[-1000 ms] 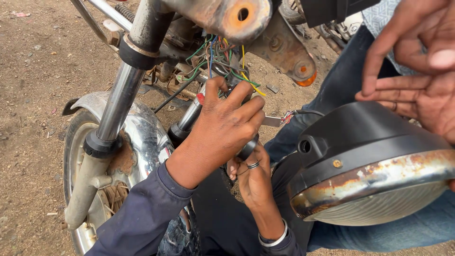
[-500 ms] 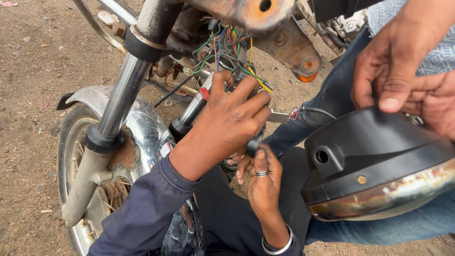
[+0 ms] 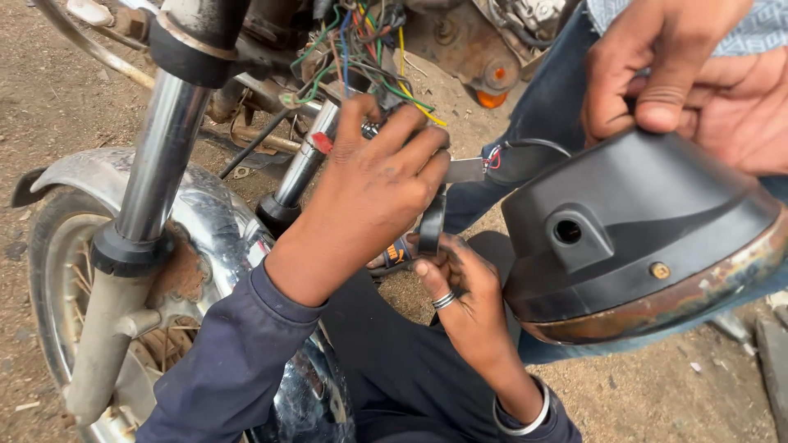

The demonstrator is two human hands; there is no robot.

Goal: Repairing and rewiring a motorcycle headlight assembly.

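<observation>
My left hand point(image 3: 361, 197), in a dark blue sleeve, reaches up beside the motorcycle's front fork point(image 3: 160, 172). Its fingers are closed around the lower end of a bundle of coloured wires point(image 3: 361, 49). My right hand point(image 3: 464, 299), with a ring and a metal bracelet, sits just below it and pinches a black strap-like piece point(image 3: 432, 223) that hangs from the wires. What lies under my left palm is hidden.
Another person in jeans point(image 3: 533, 123) holds a detached black headlamp shell point(image 3: 640, 238) with a rusty rim in both hands point(image 3: 681, 74) at the right. The front wheel with its chrome mudguard point(image 3: 205, 213) is at the left, an orange indicator point(image 3: 491, 97) is above, and the ground is dirt.
The other person's hands have come down onto the headlamp shell, which shifted slightly right. My hands stay at the wires, and my right hand has risen a little toward the black strap.
</observation>
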